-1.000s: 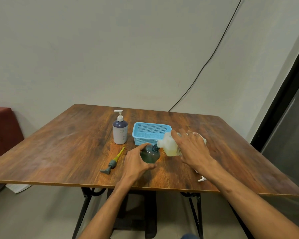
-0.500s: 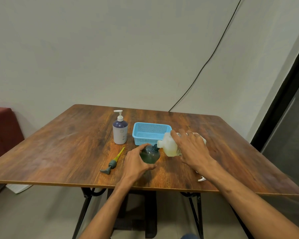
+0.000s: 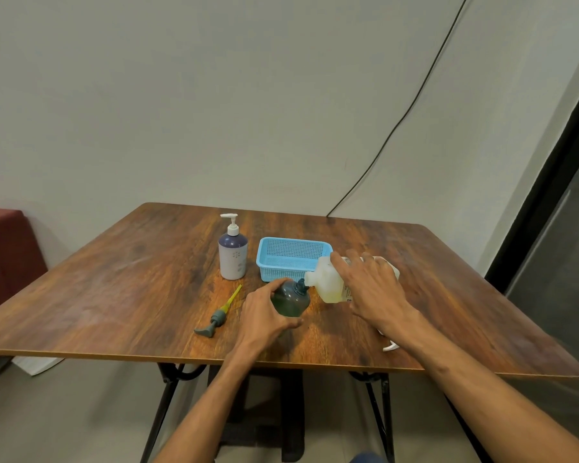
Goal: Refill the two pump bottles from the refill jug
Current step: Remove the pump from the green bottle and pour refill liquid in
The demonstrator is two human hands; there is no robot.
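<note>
A dark green round bottle (image 3: 291, 299) stands near the table's front, its pump removed. My left hand (image 3: 264, 318) grips it from the left side. My right hand (image 3: 375, 292) holds the translucent white refill jug (image 3: 330, 282), tipped on its side with its spout at the green bottle's neck. Yellowish liquid lies in the jug's lower part. The green bottle's pump head (image 3: 218, 317), grey with a yellow tube, lies on the table to the left. A purple-and-white pump bottle (image 3: 232, 253) stands upright further back, pump on.
A light blue plastic basket (image 3: 293, 262) sits just behind the jug and green bottle. A small white object (image 3: 390, 346) lies on the wooden table (image 3: 114, 289) under my right wrist. A dark red seat (image 3: 4, 248) is at the far left; a black cable runs down the wall.
</note>
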